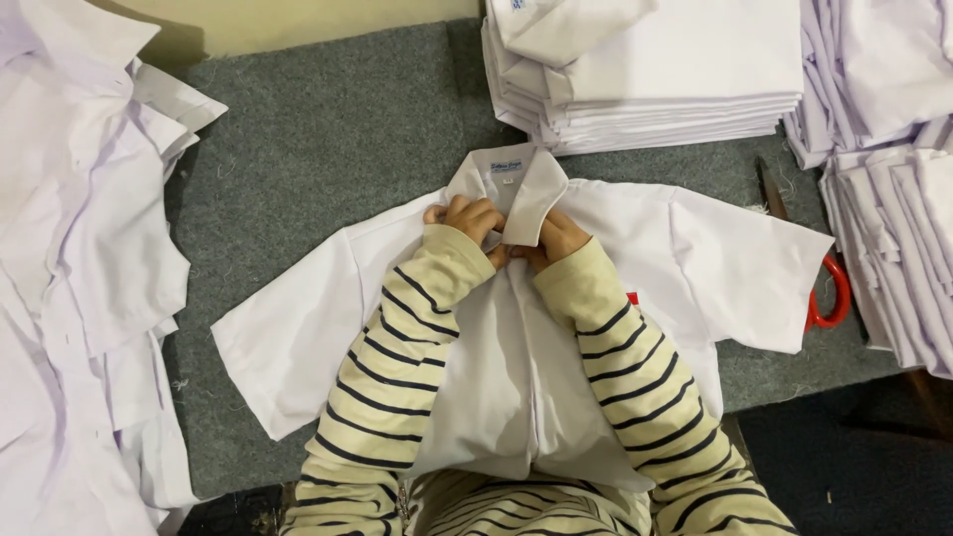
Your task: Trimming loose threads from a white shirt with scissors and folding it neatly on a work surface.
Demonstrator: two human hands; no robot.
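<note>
Two striped-sleeved arms meet at the centre of the grey table (pixel 328 129), where a white shirt (pixel 298 328) lies spread, front up. Left hand (pixel 467 220) and right hand (pixel 558 238) pinch the placket just below the collar (pixel 521 189), fingers closed on cloth; keeping both edges aligned seems wise. A small white rectangular label (pixel 505 169) sits inside the collar. Folded shirts (pixel 655 69) are stacked at one o'clock, red-handled scissors (pixel 829 288) lie at three.

A small white rectangular label (pixel 507 166) with blue print sat inside the collar of the white shirt (pixel 725 263) spread at the centre. A second white label (pixel 518 5) with blue marking showed at the far edge, on the top shirt of the folded stack (pixel 685 109) far right of centre.
</note>
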